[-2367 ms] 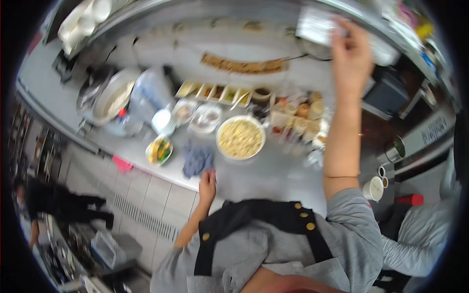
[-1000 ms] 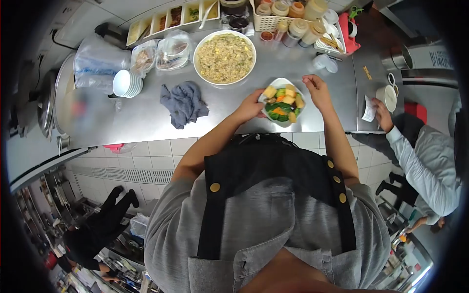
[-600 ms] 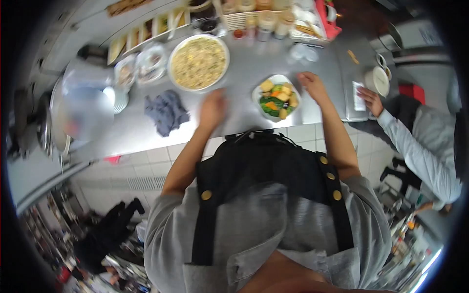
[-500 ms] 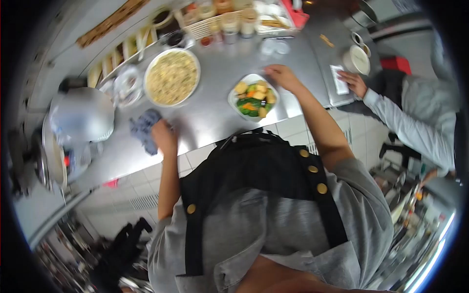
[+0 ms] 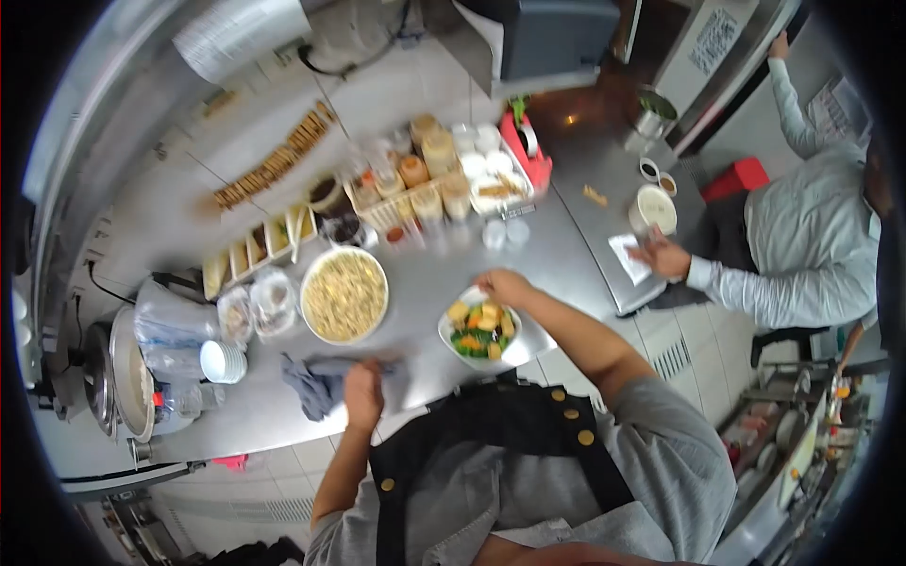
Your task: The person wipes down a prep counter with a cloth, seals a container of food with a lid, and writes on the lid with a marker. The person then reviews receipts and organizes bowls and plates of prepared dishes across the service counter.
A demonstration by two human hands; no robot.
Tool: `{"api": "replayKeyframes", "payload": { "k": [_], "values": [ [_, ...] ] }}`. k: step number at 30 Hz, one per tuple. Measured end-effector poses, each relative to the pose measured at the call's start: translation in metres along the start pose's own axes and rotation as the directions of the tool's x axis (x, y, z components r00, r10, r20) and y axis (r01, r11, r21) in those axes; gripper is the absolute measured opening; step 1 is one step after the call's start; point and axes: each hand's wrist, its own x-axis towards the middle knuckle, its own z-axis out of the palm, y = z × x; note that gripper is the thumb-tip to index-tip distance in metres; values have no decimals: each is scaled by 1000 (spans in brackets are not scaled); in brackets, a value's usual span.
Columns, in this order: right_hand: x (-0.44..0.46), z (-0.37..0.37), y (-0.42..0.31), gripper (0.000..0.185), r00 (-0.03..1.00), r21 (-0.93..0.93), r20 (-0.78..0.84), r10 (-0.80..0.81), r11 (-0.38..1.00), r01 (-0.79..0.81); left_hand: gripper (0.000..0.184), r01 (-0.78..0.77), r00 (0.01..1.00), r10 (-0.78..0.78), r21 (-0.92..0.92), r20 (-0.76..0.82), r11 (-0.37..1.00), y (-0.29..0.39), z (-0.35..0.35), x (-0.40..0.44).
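Observation:
My left hand [image 5: 364, 396] is closed on a crumpled grey-blue cloth [image 5: 316, 385] lying on the steel counter. Part of the cloth is blurred behind my fingers. To the right, a white bowl [image 5: 512, 356] holds greens, orange pieces and golden cubes. At its far rim my right hand [image 5: 503, 286] has its fingers bent round the edge; the fingertips are partly hidden. Beyond the cloth stands a large white bowl [image 5: 304, 316], filled with what looks like fried rice.
Small containers in a basket [image 5: 385, 215] line the back, beside a narrow tray [image 5: 247, 276] of ingredients. Stacked cups [image 5: 224, 362] and plastic bags [image 5: 170, 316] stand at left. A co-worker [image 5: 802, 226] at right has one hand near a white paper [image 5: 629, 258].
The view has swung up, showing more of the back wall. My left hand and the cloth have shifted right, and my right hand has come onto the bowl's rim. The co-worker's other arm now shows, reaching up.

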Motion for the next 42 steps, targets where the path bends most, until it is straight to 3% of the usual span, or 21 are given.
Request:
{"api": "replayKeyframes", "payload": {
  "k": [5, 7, 10, 12, 15, 17, 18, 20, 21, 23, 25, 27, 28, 29, 30, 31, 32, 33, 36, 40, 42],
  "values": [
    [-16, -5, -12, 20, 992, -114, -128, 21, 993, -36, 14, 35, 999, -34, -216, 7, 976, 47, 42, 57],
    [-29, -15, -21, 20, 989, -131, -143, 46, 989, -65, 14, 195, 972, -228, -349, -57, 917, 70, 50, 83],
    [-39, -21, -8, 21, 979, -141, -188, 74, 985, -102, 14, 76, 970, -151, -348, -193, 934, 82, 56, 115],
    [-48, -22, 0, 22, 973, -129, -220, 73, 986, -103, 11, 98, 949, -197, -363, -247, 927, 87, 65, 125],
    [-62, -29, 16, 21, 953, -134, -269, 140, 974, -181, 9, 43, 961, -93, -191, -262, 981, 82, 86, 125],
    [-65, -35, 27, 20, 953, -129, -255, 163, 971, -201, 9, 100, 989, -119, -196, -84, 975, 65, 115, 112],
    [-66, -37, 33, 20, 950, -119, -241, 197, 966, -230, 9, 105, 988, -124, -191, -91, 976, 61, 123, 108],
    [-65, -39, 43, 20, 963, -124, -215, 164, 973, -194, 11, 223, 931, -182, -101, 316, 969, 55, 134, 100],
    [-65, -41, 49, 20, 971, -126, -195, 140, 978, -166, 11, 227, 932, -186, -99, 310, 969, 55, 140, 101],
    [-61, -44, 57, 18, 976, -93, -198, 86, 990, -106, 9, 301, 954, -291, -227, 79, 926, 52, 153, 113],
    [-58, -37, 66, 18, 982, -47, -183, 48, 997, -57, 6, 379, 914, -402, -457, 48, 805, 41, 171, 130],
    [-48, -34, 76, 17, 989, -63, -149, 24, 997, -34, 6, 504, 853, -447, -648, 270, 570, 33, 187, 147],
    [-44, -32, 81, 18, 985, -75, -172, 9, 997, -22, 11, 328, 942, -317, -509, 111, 796, 31, 192, 153],
    [-39, -31, 87, 20, 995, -121, -103, -17, 993, 4, 11, 348, 937, -290, -569, 194, 745, 21, 205, 159],
    [-35, -28, 88, 19, 993, 1, -114, 26, 1000, -27, 11, 319, 947, -288, -510, 141, 799, 17, 214, 164],
    [-34, -28, 87, 20, 984, -70, -165, -64, 996, 53, 12, 408, 912, -358, -557, 203, 723, 28, 208, 174],
    [-33, -33, 80, 19, 995, -93, -103, -16, 996, 7, 13, 389, 919, -353, -547, 174, 741, 28, 211, 183],
    [-32, -37, 72, 18, 997, 5, -29, 74, 997, -74, 15, 536, 844, -436, -522, 312, 663, 36, 204, 196],
    [-32, -37, 64, 18, 998, 26, -46, 38, 999, -36, 18, 564, 825, -446, -573, 348, 595, 65, 195, 214],
    [-33, -48, 41, 19, 999, -123, -40, 9, 992, -14, 20, 541, 812, -247, -525, 528, 657, 83, 205, 225],
    [-34, -48, 38, 20, 999, -215, -24, 44, 975, -48, 22, 400, 795, -57, -451, 604, 798, 87, 210, 231]
  ]
}}
